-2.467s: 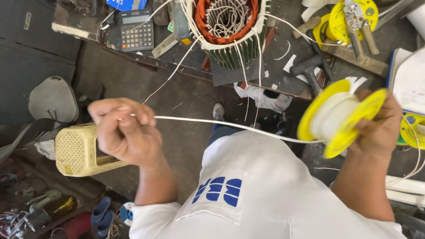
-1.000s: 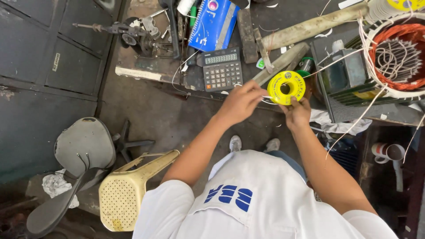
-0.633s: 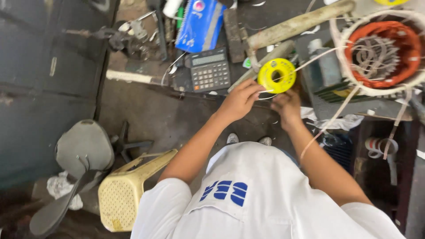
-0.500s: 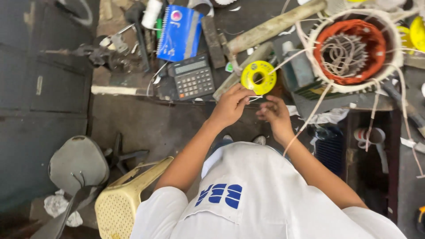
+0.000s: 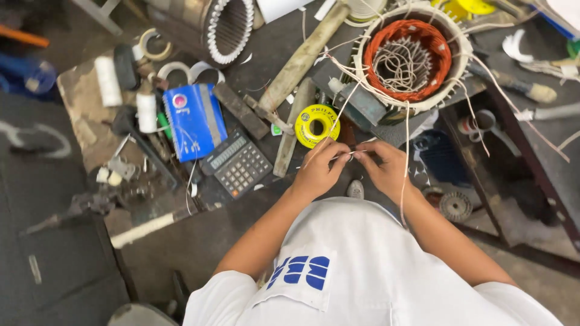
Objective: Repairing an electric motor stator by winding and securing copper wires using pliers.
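Observation:
My left hand and my right hand meet just below a yellow spool that lies flat on the dark workbench. Both pinch a thin white sleeve stretched between their fingertips. A motor stator with orange copper windings and white lead wires stands beyond my right hand. Several white leads hang from it past my right wrist.
A grey calculator and a blue spiral notebook lie left of my hands. A long wooden handle runs diagonally across the bench. A second, bare stator sits at the back. Tape rolls, white tubes and small tools clutter the left part.
The yellow spool has left my hands and now lies on the bench. My hands have come together, pinching the white sleeve, and the view has shifted toward the bench.

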